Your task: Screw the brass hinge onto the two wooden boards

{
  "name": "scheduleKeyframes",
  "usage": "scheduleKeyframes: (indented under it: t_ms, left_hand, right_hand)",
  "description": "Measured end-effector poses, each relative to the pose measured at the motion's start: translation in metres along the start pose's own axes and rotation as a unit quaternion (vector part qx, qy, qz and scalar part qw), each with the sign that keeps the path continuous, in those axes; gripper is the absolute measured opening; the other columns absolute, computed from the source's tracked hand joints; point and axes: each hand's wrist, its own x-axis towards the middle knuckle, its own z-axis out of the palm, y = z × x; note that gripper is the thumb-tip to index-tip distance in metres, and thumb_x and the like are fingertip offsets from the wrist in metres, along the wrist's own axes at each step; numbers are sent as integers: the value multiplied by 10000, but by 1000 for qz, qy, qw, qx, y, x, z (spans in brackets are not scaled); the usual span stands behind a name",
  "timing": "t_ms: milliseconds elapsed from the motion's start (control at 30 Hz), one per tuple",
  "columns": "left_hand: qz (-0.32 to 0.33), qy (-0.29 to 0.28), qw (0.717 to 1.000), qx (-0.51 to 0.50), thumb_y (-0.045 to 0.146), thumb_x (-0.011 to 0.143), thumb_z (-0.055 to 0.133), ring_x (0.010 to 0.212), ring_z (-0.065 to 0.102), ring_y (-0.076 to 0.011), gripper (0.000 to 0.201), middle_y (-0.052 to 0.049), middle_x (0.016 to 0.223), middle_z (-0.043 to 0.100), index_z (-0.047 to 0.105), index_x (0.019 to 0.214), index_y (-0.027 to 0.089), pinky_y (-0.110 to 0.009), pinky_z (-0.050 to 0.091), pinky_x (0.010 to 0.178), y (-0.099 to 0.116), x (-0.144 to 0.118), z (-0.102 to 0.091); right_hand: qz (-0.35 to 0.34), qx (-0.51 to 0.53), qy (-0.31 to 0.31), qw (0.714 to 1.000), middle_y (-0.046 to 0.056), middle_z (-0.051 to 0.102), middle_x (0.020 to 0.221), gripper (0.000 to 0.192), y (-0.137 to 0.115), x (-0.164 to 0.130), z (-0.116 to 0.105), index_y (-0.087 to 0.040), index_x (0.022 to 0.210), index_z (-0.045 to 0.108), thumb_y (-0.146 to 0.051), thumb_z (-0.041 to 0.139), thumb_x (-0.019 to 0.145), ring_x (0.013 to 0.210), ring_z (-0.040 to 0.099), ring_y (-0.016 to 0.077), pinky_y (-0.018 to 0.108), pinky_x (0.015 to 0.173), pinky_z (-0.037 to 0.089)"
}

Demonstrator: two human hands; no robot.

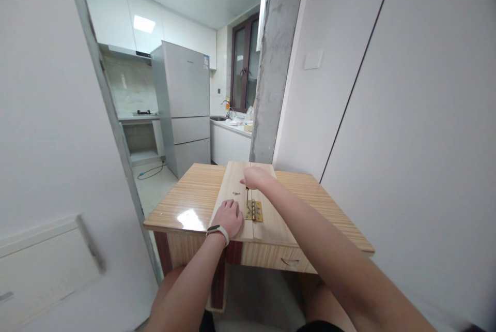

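Note:
Two pale wooden boards (228,179) lie side by side on the desk, with a brass hinge (253,211) spanning the seam between them. My right hand (256,178) is closed round a screwdriver (247,195); its thin shaft points down at the hinge's left leaf, and its handle is hidden in my fist. Several screws sit in the hinge. My left hand (228,216) lies flat on the left board just beside the hinge, fingers together and holding nothing, a band on its wrist. A few loose screws (236,194) rest on the left board above my left fingertips.
Under the boards stands a wood-grain desk (174,200) with a drawer handle (290,261) at its front. A white wall (406,140) rises close on the right. Beyond the doorway are a grey fridge (189,89), a sink counter and a cable (151,171) on the floor.

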Motion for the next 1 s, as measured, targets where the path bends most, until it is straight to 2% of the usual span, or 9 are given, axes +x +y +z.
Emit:
scheduleKeyframes:
  t_ms: [100, 167, 267, 400, 567, 700, 767, 900, 1000]
  left_hand:
    - [-1, 1, 1000, 4, 383, 971, 407, 1300, 443, -278, 368, -120, 1356, 575, 607, 1221, 202, -407, 316, 1126, 0, 0, 1]
    - [-2, 0, 1000, 7, 379, 969, 414, 1295, 447, -277, 362, -117, 1347, 579, 608, 1218, 202, -404, 324, 1120, -1, 0, 3]
    - [-1, 3, 1000, 11, 371, 968, 413, 1285, 450, -272, 364, -114, 1333, 584, 602, 1228, 201, -398, 327, 1115, -2, 1, 4]
    - [3, 2, 1000, 9, 369, 968, 407, 1282, 445, -273, 374, -120, 1332, 580, 598, 1239, 197, -399, 318, 1116, -3, 1, 5]
    - [6, 10, 1000, 9, 374, 965, 408, 1272, 446, -273, 373, -118, 1318, 584, 601, 1230, 195, -397, 322, 1112, -5, 0, 6]
    - [5, 8, 1000, 9, 377, 968, 402, 1268, 447, -272, 369, -118, 1312, 587, 604, 1217, 195, -396, 323, 1108, -6, 0, 6]
    - [5, 9, 1000, 8, 377, 969, 401, 1266, 449, -272, 370, -118, 1310, 588, 605, 1218, 194, -396, 324, 1105, -6, 0, 6]
    - [2, 3, 1000, 9, 374, 966, 404, 1282, 438, -277, 381, -124, 1336, 578, 598, 1236, 189, -403, 321, 1107, -5, 1, 6]
    - [6, 4, 1000, 8, 370, 965, 407, 1285, 436, -278, 379, -126, 1338, 577, 597, 1238, 188, -405, 319, 1109, -4, 1, 5]
  right_hand:
    - [0, -11, 3, 1000, 191, 678, 1288, 447, -3, 2, -1, -166, 1267, 700, -462, 504, 994, 1217, 633, 297, 354, 940, 514]
    - [-7, -22, -7, 1000, 181, 675, 1297, 399, -4, 4, -2, -184, 1284, 692, -390, 576, 963, 1231, 625, 293, 359, 960, 509]
    - [-1, -31, -26, 999, 211, 683, 1265, 449, -5, 6, -3, -141, 1257, 705, -331, 728, 852, 1212, 636, 299, 331, 969, 503]
    - [-9, -36, -35, 999, 227, 693, 1235, 456, -4, 4, -7, -106, 1217, 718, -273, 785, 799, 1173, 658, 299, 306, 942, 508]
    - [-80, -69, -23, 994, 199, 702, 1232, 385, 1, -4, -12, -119, 1244, 690, -210, 692, 870, 1147, 667, 287, 303, 864, 518]
    - [-113, -58, 4, 992, 144, 718, 1223, 326, 4, -7, -10, -179, 1236, 692, -258, 626, 926, 1126, 673, 253, 279, 844, 504]
    - [-98, -43, 19, 994, 155, 721, 1210, 316, 2, -7, -7, -165, 1208, 705, -319, 596, 954, 1130, 672, 254, 279, 848, 504]
    - [-30, -14, 32, 999, 221, 712, 1194, 442, -2, -6, 1, -101, 1198, 710, -452, 559, 974, 1142, 673, 286, 301, 857, 517]
    - [-10, 8, 55, 998, 209, 713, 1203, 481, -2, -2, 6, -137, 1218, 710, -491, 460, 1011, 1156, 669, 286, 324, 876, 524]
